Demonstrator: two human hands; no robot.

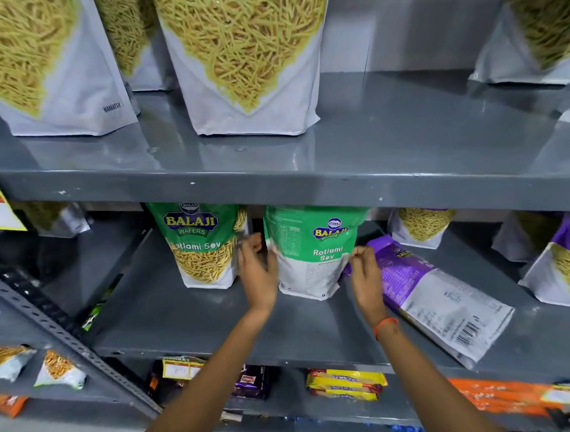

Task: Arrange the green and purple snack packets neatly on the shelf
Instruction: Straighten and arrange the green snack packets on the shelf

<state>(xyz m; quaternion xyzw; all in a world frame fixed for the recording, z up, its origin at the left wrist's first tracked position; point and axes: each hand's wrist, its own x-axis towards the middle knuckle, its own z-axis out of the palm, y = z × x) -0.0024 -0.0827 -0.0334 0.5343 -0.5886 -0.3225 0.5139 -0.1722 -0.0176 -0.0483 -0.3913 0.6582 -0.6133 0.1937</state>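
On the middle shelf [170, 312] a green Ratlami Sev packet [314, 247] stands upright with its back side to me. My left hand [258, 266] pinches its left edge and my right hand [364, 271] pinches its right edge. A second green packet [201, 242] stands front-facing just to the left, close to my left hand. A purple packet [434, 294] lies flat, back side up, to the right of my right hand, angled toward the shelf's front edge. Another purple packet [563, 262] stands at the far right.
Large white sev pouches [248, 70] stand on the upper shelf [372, 153]. More white pouches [418, 226] stand at the back of the middle shelf. Biscuit packs [346, 384] and small packets [58, 369] lie on the lower shelves. A slotted steel upright [53, 327] runs diagonally at left.
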